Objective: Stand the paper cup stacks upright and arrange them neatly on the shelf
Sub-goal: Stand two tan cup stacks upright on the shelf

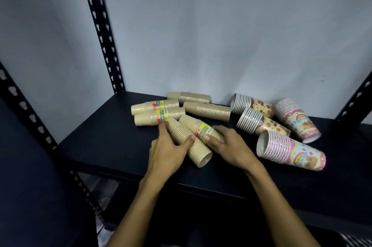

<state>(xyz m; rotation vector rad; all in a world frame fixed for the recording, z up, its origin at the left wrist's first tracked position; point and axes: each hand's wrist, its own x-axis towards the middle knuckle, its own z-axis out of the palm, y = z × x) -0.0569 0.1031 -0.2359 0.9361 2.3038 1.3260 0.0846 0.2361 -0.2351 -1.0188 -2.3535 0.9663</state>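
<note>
Left hand (167,152) clasps one lying kraft stack (188,142); right hand (229,146) clasps the labelled stack (201,129) alongside. Other toppled stacks crowd behind and right on the shelf (104,142).

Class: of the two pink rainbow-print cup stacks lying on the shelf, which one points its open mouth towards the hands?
The nearer pink stack, at the shelf's front right. Its white open mouth faces left; the farther pink stack opens away.
</note>
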